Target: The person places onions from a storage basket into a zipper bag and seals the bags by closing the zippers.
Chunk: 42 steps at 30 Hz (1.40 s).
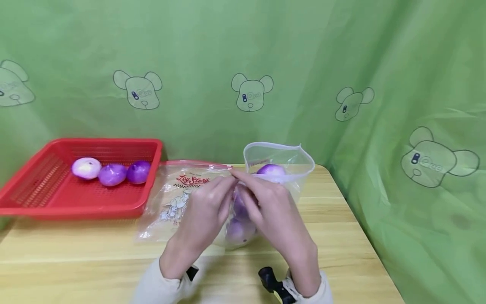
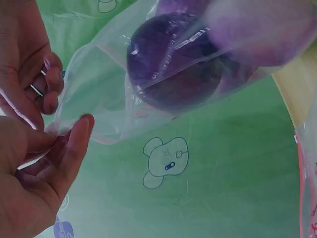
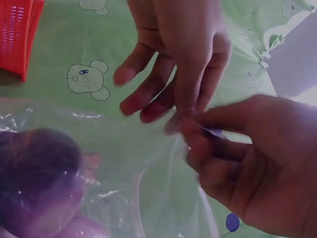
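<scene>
- The rim of a clear plastic zip bag (image 1: pixel 279 158) is pinched between thumb and fingertips of the left hand (image 1: pixel 203 211); the remaining fingers are loosely spread, as the right wrist view shows.
- The same stretch of rim is pinched by the right hand (image 1: pixel 273 211), its fingers curled round the film, so that the two hands meet at about the 12 o'clock point of the hands' cluster.
- The bag is held standing on the pale wooden table (image 1: pixel 341 236), its mouth gaping upward at 1 o'clock from the hands; this grip seems meant to steady the top edge.
- Round purple onions (image 1: pixel 270 169) are seen inside the bag, one near the mouth, others low behind the hands; up close, a dark purple one (image 2: pixel 173 59) presses against the film.
- A flat printed plastic bag (image 1: pixel 182 190) lies on the table at 10 o'clock, just beside the hands.
- Further out at 9 o'clock, a red perforated plastic tray (image 1: pixel 45 202) holds three more purple onions (image 1: pixel 112 174).
- A green curtain with bear prints (image 1: pixel 250 93) hangs behind.
</scene>
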Each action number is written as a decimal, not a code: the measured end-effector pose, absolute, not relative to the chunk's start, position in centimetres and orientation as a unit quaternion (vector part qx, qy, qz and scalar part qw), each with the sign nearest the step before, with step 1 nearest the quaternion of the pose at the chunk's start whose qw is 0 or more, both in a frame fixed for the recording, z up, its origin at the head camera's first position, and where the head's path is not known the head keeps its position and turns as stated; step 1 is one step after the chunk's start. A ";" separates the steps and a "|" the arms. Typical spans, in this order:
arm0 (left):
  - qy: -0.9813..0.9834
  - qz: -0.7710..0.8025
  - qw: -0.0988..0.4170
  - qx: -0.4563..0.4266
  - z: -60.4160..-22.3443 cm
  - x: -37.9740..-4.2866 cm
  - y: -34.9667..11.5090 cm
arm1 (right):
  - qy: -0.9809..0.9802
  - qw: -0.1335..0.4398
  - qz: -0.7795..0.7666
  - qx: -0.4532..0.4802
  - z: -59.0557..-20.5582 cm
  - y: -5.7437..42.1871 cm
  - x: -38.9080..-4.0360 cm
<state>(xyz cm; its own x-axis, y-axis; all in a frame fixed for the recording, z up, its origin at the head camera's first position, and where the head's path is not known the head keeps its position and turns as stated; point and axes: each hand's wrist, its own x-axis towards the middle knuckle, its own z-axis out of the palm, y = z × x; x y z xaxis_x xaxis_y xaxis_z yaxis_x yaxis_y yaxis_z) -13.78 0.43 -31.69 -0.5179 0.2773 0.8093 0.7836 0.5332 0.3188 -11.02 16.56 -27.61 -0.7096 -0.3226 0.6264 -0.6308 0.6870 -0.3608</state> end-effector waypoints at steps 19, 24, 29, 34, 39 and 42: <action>-0.797 -0.326 0.390 -0.325 -31.3 -13.3 0.4 | -0.864 0.303 0.328 0.232 -28.3 15.9 -11.8; -0.795 -0.332 0.392 -0.323 -31.3 -13.4 0.2 | -0.866 0.305 0.330 0.219 -28.3 16.5 -12.3; -0.798 -0.331 0.392 -0.316 -31.1 -13.5 0.0 | -0.869 0.300 0.335 0.207 -28.4 17.3 -13.0; -0.798 -0.331 0.396 -0.310 -31.1 -13.5 -0.2 | -0.879 0.290 0.338 0.173 -28.6 18.3 -13.7; -0.798 -0.334 0.396 -0.309 -31.1 -13.7 -0.4 | -0.885 0.276 0.344 0.146 -28.9 19.2 -14.2; -0.797 -0.335 0.397 -0.308 -31.1 -13.8 -0.5 | -0.885 0.279 0.344 0.142 -29.0 19.7 -14.5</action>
